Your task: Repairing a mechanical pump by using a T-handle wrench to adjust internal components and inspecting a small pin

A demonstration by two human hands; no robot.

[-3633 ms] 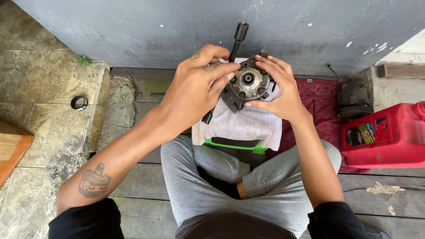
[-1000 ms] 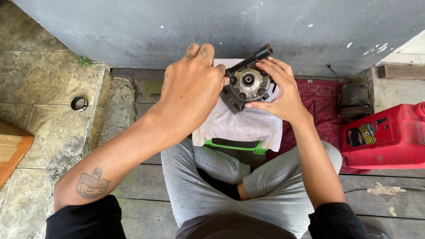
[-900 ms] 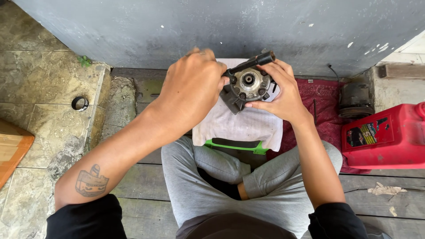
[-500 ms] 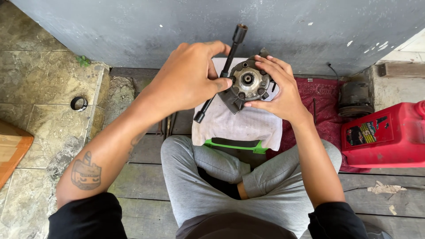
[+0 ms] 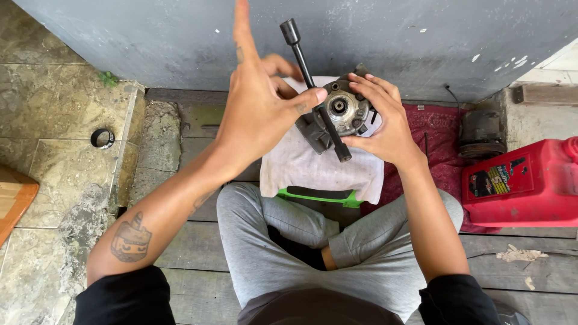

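Red fuel can point(image 5: 524, 183): at my right. White cloth point(image 5: 313, 171): under metal hub point(image 5: 344, 111), which my right hand point(image 5: 385, 123) cups. Black wrench point(image 5: 313, 84): swung from level to near upright; my left hand point(image 5: 259, 108) pinches its shaft, forefinger raised. Another turn made, I judge.

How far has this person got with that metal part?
Done: the round metal part sits on a white cloth. In hand: the right hand steadies it while the left hand works a black T-handle wrench at its face. Left: it looks whole, with no loose pieces showing nearby.
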